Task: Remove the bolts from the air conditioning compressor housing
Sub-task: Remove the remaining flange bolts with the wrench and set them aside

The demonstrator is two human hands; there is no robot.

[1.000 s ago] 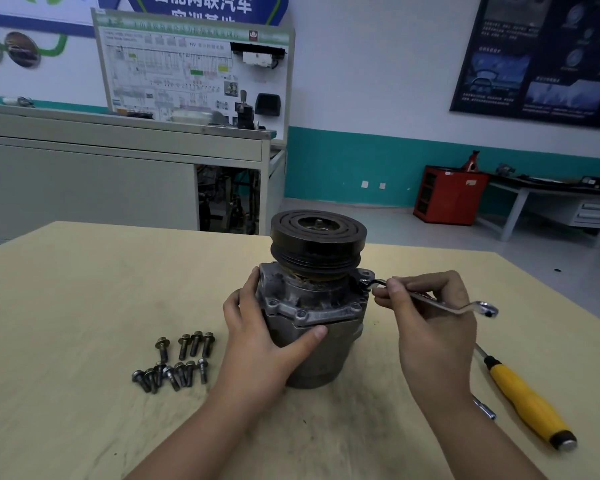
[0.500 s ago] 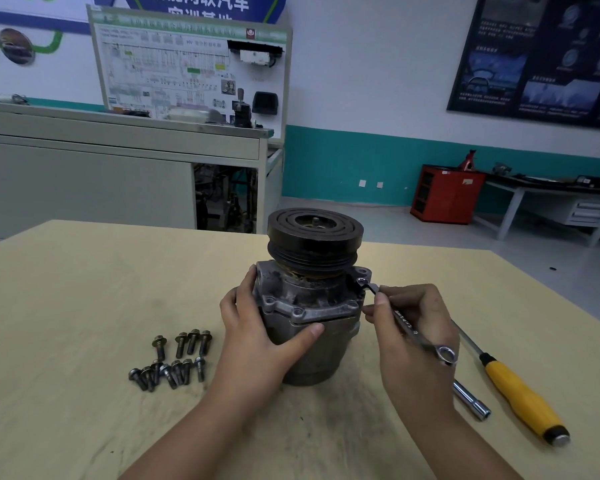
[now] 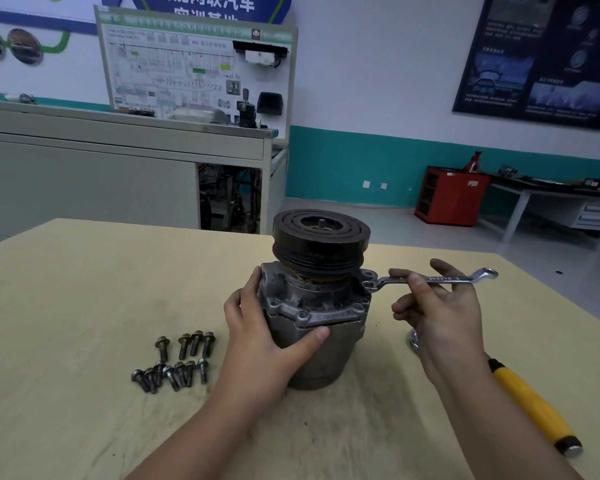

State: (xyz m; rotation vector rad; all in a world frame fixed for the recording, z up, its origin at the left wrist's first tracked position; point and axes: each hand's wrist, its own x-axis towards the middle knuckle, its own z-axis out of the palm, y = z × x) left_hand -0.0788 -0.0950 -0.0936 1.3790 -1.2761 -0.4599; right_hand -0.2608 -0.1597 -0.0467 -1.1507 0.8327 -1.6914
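On the tan surface [image 3: 66, 306], a yellow-handled tool [image 3: 534, 407] lies right of the upright compressor [image 3: 312, 306], and loose bolts [image 3: 177, 362] lie to its left. The left hand [image 3: 257, 341] grips the compressor's housing at mid-surface. The right hand [image 3: 444, 317] pinches a wrench [image 3: 433, 279], its ring end on the housing's right flange.

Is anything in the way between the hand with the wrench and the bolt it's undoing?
Nothing visible. The right hand pinches the wrench, whose ring end sits on the bolt at the right lug of the compressor housing. The pulley sits above it, and the left hand grips the far side.
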